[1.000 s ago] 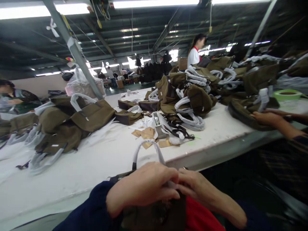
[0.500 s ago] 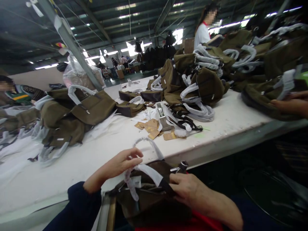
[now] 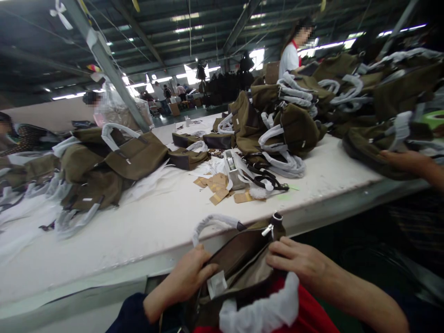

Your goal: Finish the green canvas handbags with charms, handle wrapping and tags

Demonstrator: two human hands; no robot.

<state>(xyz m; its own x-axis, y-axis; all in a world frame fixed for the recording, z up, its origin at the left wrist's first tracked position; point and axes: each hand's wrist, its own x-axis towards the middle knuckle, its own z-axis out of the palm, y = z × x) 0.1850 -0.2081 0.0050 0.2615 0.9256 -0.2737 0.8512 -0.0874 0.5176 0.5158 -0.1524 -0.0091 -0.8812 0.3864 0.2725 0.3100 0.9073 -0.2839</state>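
Observation:
An olive-brown handbag lies open on my lap just below the table edge. My left hand is closed on its left rim, beside a small white tag. My right hand grips the bag's right rim near the zipper pull. One paper-wrapped handle arches up behind the bag. The other wrapped handle hangs over the front, against red cloth.
The white table carries heaps of the same bags at left and right, a tape dispenser and brown card tags. Another person's hand rests on a bag at right. People work in the background.
My hands went from clasping a wrapped handle to pulling the bag's mouth open. One handle dropped over the front. The camera view shifted slightly.

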